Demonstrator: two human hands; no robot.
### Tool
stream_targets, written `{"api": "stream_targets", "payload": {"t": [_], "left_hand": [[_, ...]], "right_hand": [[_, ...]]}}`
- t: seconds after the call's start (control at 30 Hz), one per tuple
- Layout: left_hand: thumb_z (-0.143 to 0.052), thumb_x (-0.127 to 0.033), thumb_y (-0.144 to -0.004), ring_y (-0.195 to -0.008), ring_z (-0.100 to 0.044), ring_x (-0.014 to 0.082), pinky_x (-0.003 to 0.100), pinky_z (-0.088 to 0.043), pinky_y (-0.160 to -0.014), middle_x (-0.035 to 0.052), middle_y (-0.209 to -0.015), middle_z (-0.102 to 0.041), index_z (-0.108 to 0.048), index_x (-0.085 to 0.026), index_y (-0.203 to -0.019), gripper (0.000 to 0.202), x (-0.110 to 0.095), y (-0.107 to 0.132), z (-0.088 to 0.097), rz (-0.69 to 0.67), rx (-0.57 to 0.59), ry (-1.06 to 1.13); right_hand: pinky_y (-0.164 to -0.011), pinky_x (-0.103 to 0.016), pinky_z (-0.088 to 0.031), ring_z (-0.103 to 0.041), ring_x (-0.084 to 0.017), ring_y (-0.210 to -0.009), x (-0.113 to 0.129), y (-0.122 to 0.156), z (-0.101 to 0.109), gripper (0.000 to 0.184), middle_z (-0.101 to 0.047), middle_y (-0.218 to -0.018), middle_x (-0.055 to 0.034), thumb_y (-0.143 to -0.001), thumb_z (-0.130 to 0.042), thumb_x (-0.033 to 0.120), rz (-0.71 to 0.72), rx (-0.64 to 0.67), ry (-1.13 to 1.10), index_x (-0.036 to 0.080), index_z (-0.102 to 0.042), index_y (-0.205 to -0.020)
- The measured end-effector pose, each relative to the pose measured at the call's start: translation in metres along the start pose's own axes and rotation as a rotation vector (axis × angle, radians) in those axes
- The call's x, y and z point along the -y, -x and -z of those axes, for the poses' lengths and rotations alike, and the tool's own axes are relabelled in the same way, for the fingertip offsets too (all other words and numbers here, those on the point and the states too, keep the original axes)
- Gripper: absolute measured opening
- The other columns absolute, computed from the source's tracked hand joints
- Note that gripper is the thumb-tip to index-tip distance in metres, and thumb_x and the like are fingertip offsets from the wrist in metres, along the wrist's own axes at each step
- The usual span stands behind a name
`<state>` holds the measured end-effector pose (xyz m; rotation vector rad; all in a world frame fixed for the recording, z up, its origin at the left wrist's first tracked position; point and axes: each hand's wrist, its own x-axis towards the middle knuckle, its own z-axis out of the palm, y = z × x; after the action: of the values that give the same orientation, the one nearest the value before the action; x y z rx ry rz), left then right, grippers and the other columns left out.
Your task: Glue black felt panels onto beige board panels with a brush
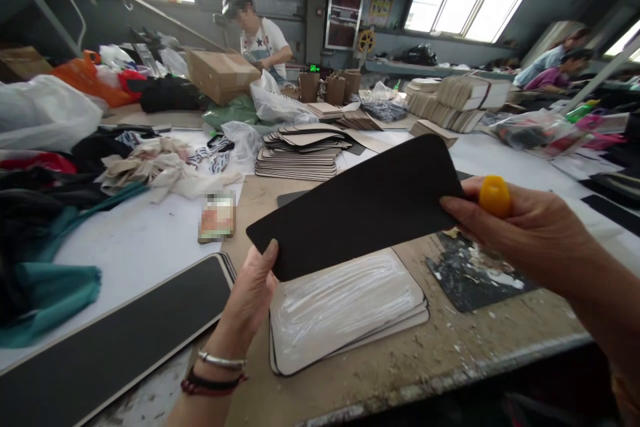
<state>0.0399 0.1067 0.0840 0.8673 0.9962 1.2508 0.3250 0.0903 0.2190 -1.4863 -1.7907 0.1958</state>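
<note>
Between both hands I hold a black rectangular panel (360, 207) with rounded corners, tilted up to the right. My left hand (257, 277) pinches its lower left corner, thumb on top. At the right end, my right hand (500, 213) grips the edge between thumb and fingers; a yellow-orange finger cover (495, 196) sits on one finger. Below the panel lies a small stack of pale boards (345, 310) with dark edges, the top one streaked with white, wet-looking paste. To the left are long black panels with pale edges (125, 333), stacked together.
A glue-smeared dark sheet (475, 273) lies at the right on the brown work board (350, 387). Behind stand stacked boards (300, 153), a cardboard box (220, 73) and bundled boards (460, 100). Cloth scraps (155, 163) lie left. A person (265, 43) stands across the table.
</note>
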Motion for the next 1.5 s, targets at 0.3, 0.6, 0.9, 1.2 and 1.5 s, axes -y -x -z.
{"api": "stream_targets", "payload": {"t": [0.3, 0.6, 0.9, 1.2, 1.5], "left_hand": [[-0.066, -0.050, -0.064, -0.060, -0.055, 0.0128, 0.025, -0.047, -0.060, 0.0004, -0.066, -0.062, -0.060, -0.016, -0.075, 0.036, -0.010, 0.054, 0.018, 0.182, -0.108, -0.246], [-0.048, -0.055, -0.071, -0.049, -0.038, 0.0130, 0.026, -0.024, -0.051, -0.0042, -0.046, -0.039, -0.042, -0.021, -0.051, 0.039, 0.044, 0.066, 0.029, 0.163, -0.209, -1.052], [-0.038, -0.039, -0.085, -0.061, -0.054, 0.0196, 0.028, -0.026, -0.055, 0.0027, -0.060, -0.057, -0.040, -0.023, -0.060, 0.030, 0.037, 0.068, 0.017, 0.244, -0.164, -1.395], [-0.034, -0.040, -0.088, -0.074, -0.062, 0.0269, 0.030, -0.027, -0.057, 0.0070, -0.070, -0.064, -0.042, -0.023, -0.063, 0.031, 0.033, 0.065, 0.014, 0.332, -0.093, -1.535], [-0.032, -0.045, -0.088, -0.079, -0.063, 0.0274, 0.029, -0.032, -0.059, 0.0056, -0.072, -0.066, -0.047, -0.024, -0.064, 0.035, 0.027, 0.062, 0.010, 0.408, -0.082, -1.586]], "right_hand": [[-0.045, -0.025, -0.035, -0.046, -0.013, -0.044, -0.032, 0.038, 0.001, 0.038, -0.048, -0.048, 0.0032, -0.081, -0.049, 0.049, -0.132, 0.286, 0.165, 0.022, -0.044, -0.055], [-0.059, -0.027, -0.039, -0.065, -0.025, -0.077, -0.106, 0.093, -0.070, 0.026, -0.068, -0.078, -0.0076, -0.086, -0.047, 0.041, -0.360, 0.654, 0.610, 0.020, -0.061, -0.078], [-0.063, -0.029, -0.040, -0.065, -0.026, -0.085, -0.110, 0.096, -0.078, 0.028, -0.069, -0.087, -0.0104, -0.093, -0.034, 0.034, -0.400, 0.734, 0.650, 0.020, -0.058, -0.093], [-0.064, -0.027, -0.039, -0.066, -0.025, -0.082, -0.117, 0.096, -0.083, 0.026, -0.069, -0.085, -0.0112, -0.091, -0.039, 0.032, -0.371, 0.711, 0.633, 0.018, -0.061, -0.092], [-0.068, -0.027, -0.040, -0.065, -0.025, -0.086, -0.120, 0.091, -0.084, 0.027, -0.069, -0.087, -0.0120, -0.091, -0.039, 0.032, -0.385, 0.743, 0.626, 0.016, -0.061, -0.092]]}}
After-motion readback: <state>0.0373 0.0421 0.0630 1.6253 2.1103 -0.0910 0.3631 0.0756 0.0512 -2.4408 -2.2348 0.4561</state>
